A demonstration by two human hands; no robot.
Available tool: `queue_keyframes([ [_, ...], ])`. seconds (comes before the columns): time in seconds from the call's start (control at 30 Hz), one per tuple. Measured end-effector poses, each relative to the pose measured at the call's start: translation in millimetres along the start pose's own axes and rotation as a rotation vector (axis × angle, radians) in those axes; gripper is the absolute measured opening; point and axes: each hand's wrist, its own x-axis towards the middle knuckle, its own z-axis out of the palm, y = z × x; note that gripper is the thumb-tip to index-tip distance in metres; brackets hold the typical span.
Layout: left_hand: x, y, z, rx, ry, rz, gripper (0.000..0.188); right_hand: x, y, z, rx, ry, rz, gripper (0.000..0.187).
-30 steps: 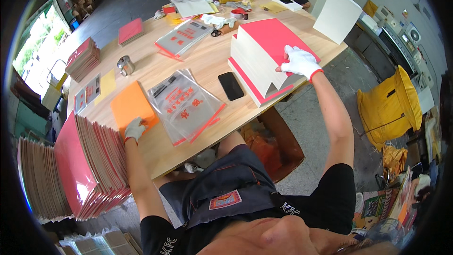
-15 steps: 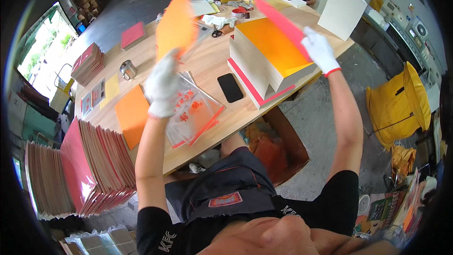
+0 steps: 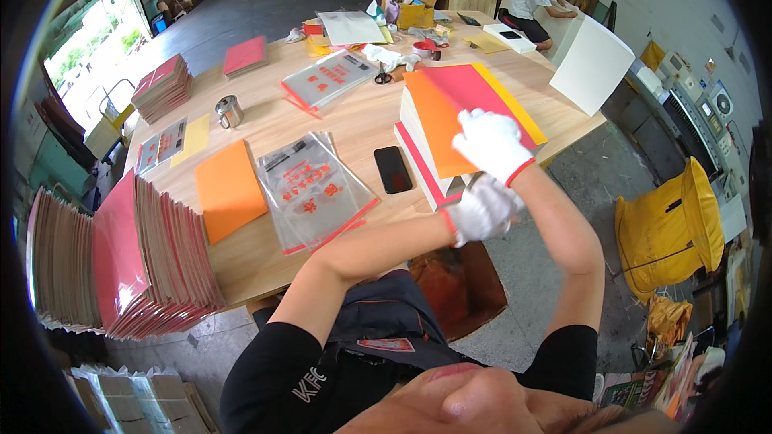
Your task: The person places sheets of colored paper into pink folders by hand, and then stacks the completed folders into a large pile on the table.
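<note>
My right hand [image 3: 492, 145], in a white glove with a red cuff, is closed over the top of a thick stack of paper [image 3: 422, 124], at a red sheet [image 3: 470, 84] whose left edge is blurred. An orange sheet [image 3: 436, 133] lies on the stack's left part, and a yellow sheet [image 3: 515, 104] shows along the right. Just below, at the stack's near corner, is my gloved left hand [image 3: 485, 210]; motion smears its fingers. A black phone [image 3: 392, 170] lies left of the stack. Further left are clear plastic sleeves [image 3: 310, 189] with red print and another orange sheet [image 3: 231, 190].
Tall piles of red-covered folders [image 3: 165, 265] stand at the table's near left. A metal cup [image 3: 229, 112], scissors [image 3: 383, 75] and tape [image 3: 423, 49] lie farther back. A white board [image 3: 591, 64] stands at the right end. Another person [image 3: 535, 8] sits beyond the table.
My left hand has swung right and down from the sleeves to the stack. The orange sheet it held now lies on the stack. My right hand has moved left, and the red sheet is lower.
</note>
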Motion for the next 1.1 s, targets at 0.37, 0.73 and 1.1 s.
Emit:
queue_keyframes([
  [0.37,-220.3,34.1,17.1,-0.401,0.168,-0.23,0.028,-12.4,31.8,13.9,0.096,-0.003,-0.099,0.031],
  [0.73,-309.4,50.1,33.2,-0.404,0.201,-0.417,0.027,-17.6,31.6,28.0,0.246,-0.057,0.173,0.029],
  [1.1,-332.6,54.0,32.8,-0.416,0.28,-0.463,0.022,-8.3,39.5,28.7,0.328,-0.15,0.166,0.025],
])
